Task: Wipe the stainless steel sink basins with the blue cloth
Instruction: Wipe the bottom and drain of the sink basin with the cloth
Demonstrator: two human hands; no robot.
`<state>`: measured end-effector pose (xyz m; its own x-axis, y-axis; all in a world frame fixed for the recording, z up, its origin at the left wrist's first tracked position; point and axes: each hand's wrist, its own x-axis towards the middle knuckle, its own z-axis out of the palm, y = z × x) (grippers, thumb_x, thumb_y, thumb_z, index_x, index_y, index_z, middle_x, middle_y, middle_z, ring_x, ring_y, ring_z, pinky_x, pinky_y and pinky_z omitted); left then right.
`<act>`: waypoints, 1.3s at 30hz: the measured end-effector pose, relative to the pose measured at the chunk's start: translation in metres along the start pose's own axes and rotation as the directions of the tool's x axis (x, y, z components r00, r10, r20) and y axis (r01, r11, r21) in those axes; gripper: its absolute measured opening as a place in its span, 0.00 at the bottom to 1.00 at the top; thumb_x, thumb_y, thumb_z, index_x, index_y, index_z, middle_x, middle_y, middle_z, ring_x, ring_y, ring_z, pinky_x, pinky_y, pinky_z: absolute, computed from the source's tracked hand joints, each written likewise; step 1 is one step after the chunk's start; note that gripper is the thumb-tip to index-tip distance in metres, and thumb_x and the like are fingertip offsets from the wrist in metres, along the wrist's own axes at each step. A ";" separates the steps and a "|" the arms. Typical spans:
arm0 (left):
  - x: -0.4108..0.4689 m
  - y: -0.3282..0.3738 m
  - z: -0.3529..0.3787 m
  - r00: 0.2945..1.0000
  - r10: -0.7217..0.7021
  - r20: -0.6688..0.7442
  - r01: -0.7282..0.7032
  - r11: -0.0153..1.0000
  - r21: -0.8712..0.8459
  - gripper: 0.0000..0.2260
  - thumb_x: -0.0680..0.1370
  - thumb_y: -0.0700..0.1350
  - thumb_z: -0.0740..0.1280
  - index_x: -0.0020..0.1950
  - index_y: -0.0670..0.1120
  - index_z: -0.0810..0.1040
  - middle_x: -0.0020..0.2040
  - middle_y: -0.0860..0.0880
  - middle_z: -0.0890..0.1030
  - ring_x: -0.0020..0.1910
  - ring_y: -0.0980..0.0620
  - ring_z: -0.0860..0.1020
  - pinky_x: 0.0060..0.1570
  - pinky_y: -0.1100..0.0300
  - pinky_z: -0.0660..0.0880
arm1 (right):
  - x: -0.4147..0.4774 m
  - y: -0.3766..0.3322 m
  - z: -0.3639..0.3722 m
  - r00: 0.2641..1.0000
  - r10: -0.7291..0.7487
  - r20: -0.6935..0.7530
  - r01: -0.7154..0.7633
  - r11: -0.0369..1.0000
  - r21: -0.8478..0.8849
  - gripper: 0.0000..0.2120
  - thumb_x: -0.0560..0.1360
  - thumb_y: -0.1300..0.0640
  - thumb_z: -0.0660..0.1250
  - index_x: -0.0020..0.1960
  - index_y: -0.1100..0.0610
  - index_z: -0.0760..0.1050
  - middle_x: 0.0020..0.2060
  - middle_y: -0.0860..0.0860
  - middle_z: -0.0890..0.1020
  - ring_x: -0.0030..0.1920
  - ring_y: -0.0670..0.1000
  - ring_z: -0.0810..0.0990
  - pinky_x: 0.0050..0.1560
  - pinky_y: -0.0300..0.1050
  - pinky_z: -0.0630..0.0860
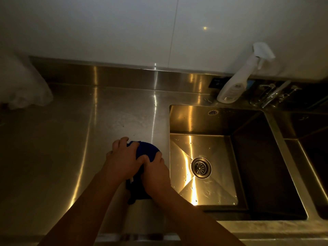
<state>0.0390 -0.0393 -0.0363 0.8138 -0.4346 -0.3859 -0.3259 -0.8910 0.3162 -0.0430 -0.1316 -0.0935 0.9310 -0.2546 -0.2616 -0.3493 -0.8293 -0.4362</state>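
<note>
Stainless steel tabletop (71,139), dimly lit, with streaked glare and a dull smeared patch near its middle. A sink basin (204,121) is set into its right part, and a second basin (310,157) lies beyond a narrow divider. A white spray bottle (234,86) stands upright behind the first basin, just beside the tap (269,96). Crumpled white plastic (23,89) rests at the far left. The blue cloth (148,150) is bunched just left of the basin; contact with the surface cannot be confirmed.

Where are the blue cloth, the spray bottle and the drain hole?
blue cloth (149,150): head view, bunched top.
spray bottle (234,86): head view, white body.
drain (201,167): head view, metal strainer centre.
</note>
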 end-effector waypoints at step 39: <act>0.059 0.207 0.195 0.973 0.140 -0.185 -0.135 0.990 0.044 0.33 0.75 0.61 0.62 0.76 0.51 0.58 0.76 0.39 0.56 0.75 0.38 0.55 0.69 0.42 0.58 | -0.025 0.393 -0.083 0.942 0.300 0.151 -0.277 0.948 -0.154 0.18 0.76 0.56 0.64 0.65 0.51 0.66 0.64 0.58 0.65 0.48 0.59 0.79 0.49 0.51 0.78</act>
<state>-0.0742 -0.2745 -0.1623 0.8349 -0.5233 -0.1703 -0.4531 -0.8293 0.3271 -0.1946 -0.4923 -0.1868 0.7565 -0.4133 -0.5068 -0.5728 -0.7927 -0.2086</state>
